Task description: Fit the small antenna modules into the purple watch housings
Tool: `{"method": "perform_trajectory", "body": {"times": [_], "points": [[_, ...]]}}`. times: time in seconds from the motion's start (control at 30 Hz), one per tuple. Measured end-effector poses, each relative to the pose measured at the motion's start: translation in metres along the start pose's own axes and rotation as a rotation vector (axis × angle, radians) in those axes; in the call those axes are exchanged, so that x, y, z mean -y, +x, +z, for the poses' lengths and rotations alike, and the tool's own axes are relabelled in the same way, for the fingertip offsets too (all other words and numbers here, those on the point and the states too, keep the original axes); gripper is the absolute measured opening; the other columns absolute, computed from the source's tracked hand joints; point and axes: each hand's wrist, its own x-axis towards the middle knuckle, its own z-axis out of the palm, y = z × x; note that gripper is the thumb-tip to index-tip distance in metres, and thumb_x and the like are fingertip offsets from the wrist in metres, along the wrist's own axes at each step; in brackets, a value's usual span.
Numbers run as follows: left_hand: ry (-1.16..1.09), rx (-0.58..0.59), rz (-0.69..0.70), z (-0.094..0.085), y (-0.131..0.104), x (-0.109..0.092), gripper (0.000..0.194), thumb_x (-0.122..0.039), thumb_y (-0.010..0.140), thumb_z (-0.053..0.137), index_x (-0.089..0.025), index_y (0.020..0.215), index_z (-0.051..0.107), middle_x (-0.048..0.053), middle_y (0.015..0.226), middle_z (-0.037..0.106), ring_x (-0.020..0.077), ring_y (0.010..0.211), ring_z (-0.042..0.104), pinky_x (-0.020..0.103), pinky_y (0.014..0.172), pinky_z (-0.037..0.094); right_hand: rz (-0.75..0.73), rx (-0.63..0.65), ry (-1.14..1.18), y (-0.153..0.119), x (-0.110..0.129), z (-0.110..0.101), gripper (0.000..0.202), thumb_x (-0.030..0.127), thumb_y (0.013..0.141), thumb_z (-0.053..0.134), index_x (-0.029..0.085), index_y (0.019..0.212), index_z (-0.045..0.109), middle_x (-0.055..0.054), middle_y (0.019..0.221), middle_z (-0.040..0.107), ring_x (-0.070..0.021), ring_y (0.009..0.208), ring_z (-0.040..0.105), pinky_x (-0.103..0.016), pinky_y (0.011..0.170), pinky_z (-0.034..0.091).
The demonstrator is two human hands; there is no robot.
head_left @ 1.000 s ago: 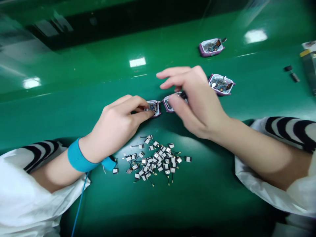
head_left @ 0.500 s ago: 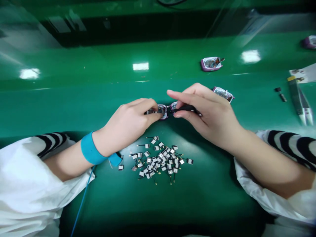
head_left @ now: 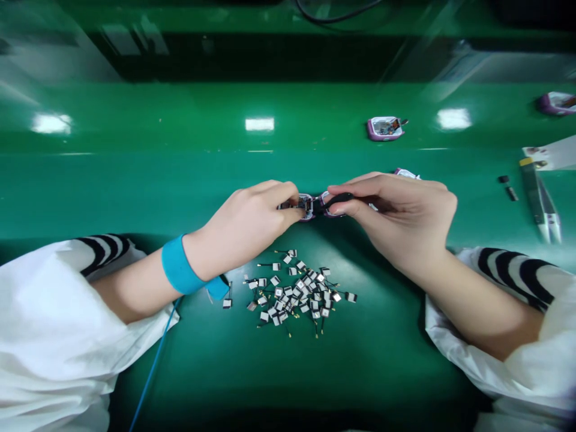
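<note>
My left hand (head_left: pixel 256 225) has its thumb and fingers closed on a small electronic device's open housing (head_left: pixel 308 207), with circuit parts showing inside. Just right of it, a second purple-and-white housing (head_left: pixel 330 210) lies partly under my right fingers. My right hand (head_left: pixel 405 219) pinches a slim black piece (head_left: pixel 341 200) between thumb and fingers; its left end reaches the gap between the two housings. What exactly the black piece is, I cannot make out. Below both hands lies a pile of small square modules (head_left: pixel 297 294) with short black leads.
One open purple housing (head_left: pixel 386 128) sits farther back, another (head_left: pixel 558 103) at the far right. Behind my right hand another housing (head_left: pixel 406 173) peeks out. Tweezers (head_left: pixel 541 201) and a small black part (head_left: pixel 508 188) lie at right. A blue cord (head_left: pixel 155 366) runs from my wristband (head_left: pixel 182 264).
My right hand has turned, and its raised index finger has come down towards the thumb around the black piece. The left hand keeps its hold. The whole view has shifted slightly.
</note>
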Motion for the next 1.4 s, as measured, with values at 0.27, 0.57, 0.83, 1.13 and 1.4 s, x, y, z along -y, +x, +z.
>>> {"method": "perform_trajectory", "body": {"times": [0.27,0.57,0.83,1.13,1.4], "points": [[0.028,0.007,0.01,-0.001,0.0,0.0,0.027,-0.017,0.087,0.037,-0.018,0.081,0.063,0.003,0.086,0.059,0.0147,0.078,0.058,0.025,0.066,0.046,-0.193,0.0,-0.129,0.0,0.002,0.006,0.005,0.016,0.071,0.064,0.018,0.074,0.061,0.0,0.072,0.068,-0.0113,0.067,0.065,-0.02,0.052,0.049],[0.046,0.016,0.018,-0.003,0.001,0.0,0.027,-0.015,0.087,0.037,-0.018,0.079,0.063,0.003,0.085,0.06,0.0146,0.079,0.058,0.023,0.065,0.045,-0.338,0.016,-0.269,0.001,0.006,0.008,0.003,0.016,0.076,0.058,0.018,0.074,0.06,-0.002,0.071,0.068,-0.0117,0.067,0.065,-0.019,0.053,0.05],[0.026,-0.004,0.018,-0.002,0.001,0.0,0.027,-0.017,0.087,0.037,-0.019,0.083,0.064,0.002,0.088,0.06,0.0137,0.078,0.058,0.022,0.064,0.044,-0.322,-0.041,-0.349,-0.001,0.007,0.014,0.007,0.014,0.075,0.059,0.017,0.071,0.055,-0.003,0.069,0.067,-0.0114,0.065,0.064,-0.019,0.05,0.048],[0.003,-0.003,0.012,-0.003,0.001,0.0,0.025,-0.017,0.087,0.039,-0.018,0.082,0.064,0.002,0.088,0.061,0.0135,0.077,0.058,0.023,0.065,0.044,-0.291,-0.068,-0.277,-0.004,0.0,0.022,0.013,0.009,0.073,0.059,0.018,0.07,0.05,-0.002,0.067,0.065,-0.0102,0.064,0.064,-0.017,0.051,0.048],[0.008,-0.048,0.051,0.002,0.0,0.003,0.025,-0.016,0.087,0.038,-0.018,0.086,0.063,0.002,0.089,0.06,0.0133,0.079,0.055,0.023,0.072,0.044,-0.264,-0.047,-0.212,-0.004,-0.002,0.026,0.012,0.01,0.074,0.057,0.018,0.071,0.048,-0.002,0.067,0.064,-0.0093,0.067,0.063,-0.017,0.054,0.047]]}}
